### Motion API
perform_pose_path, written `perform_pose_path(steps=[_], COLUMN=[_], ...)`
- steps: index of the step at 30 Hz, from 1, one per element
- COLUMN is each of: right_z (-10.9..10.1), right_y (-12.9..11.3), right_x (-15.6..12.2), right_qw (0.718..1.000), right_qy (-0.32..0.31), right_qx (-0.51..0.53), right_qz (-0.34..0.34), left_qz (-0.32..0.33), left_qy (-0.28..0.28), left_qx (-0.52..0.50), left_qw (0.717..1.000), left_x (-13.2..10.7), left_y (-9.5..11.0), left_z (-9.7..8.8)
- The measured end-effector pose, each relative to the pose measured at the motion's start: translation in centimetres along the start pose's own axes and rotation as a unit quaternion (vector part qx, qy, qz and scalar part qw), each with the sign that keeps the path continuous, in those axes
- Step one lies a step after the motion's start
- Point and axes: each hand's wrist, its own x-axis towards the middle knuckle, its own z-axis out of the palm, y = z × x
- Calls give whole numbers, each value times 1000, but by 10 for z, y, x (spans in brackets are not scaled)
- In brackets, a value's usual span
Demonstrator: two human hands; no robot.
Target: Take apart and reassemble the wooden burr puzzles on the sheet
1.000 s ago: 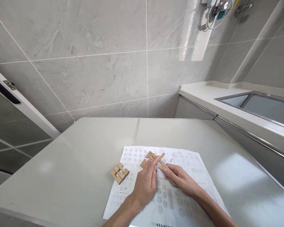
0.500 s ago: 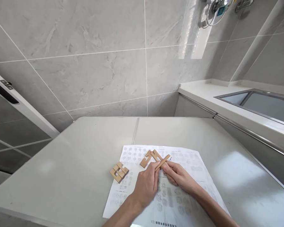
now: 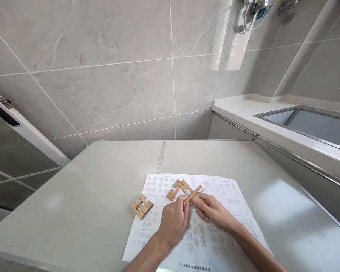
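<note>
My left hand point(image 3: 174, 217) is closed around the lower end of a narrow wooden puzzle piece point(image 3: 193, 195), which slants up to the right. Close beside it, my right hand point(image 3: 212, 209) pinches the lower end of a flat notched wooden piece point(image 3: 184, 185) with a dark mark on it. The two pieces cross each other between my hands. Another notched wooden piece point(image 3: 173, 190) is just left of them, over the paper. Several blocky notched pieces point(image 3: 142, 207) sit together at the paper's left edge. My fingers hide parts of the held pieces.
A large printed sheet point(image 3: 223, 241) with rows of small diagrams lies under my hands on a pale table point(image 3: 73, 211). A counter with a sink point(image 3: 314, 117) stands to the right, and a tiled wall point(image 3: 107, 94) rises behind.
The view has shifted slightly. My hands keep their hold on the crossed wooden pieces, with hardly any visible movement; the other pieces stay where they were.
</note>
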Motion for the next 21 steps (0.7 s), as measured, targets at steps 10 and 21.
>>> perform_pose_path(steps=[10,21], right_z=[2,4], right_y=[-3,-5], right_x=[-1,-2], right_qw=[1000,999], right_qy=[-18,18], right_qx=[8,39], right_qz=[8,-14], left_qz=[10,18], left_qy=[17,26], left_qx=[32,35], left_qw=[999,999], left_x=[0,1], left_y=[0,0], left_z=[-1,-2])
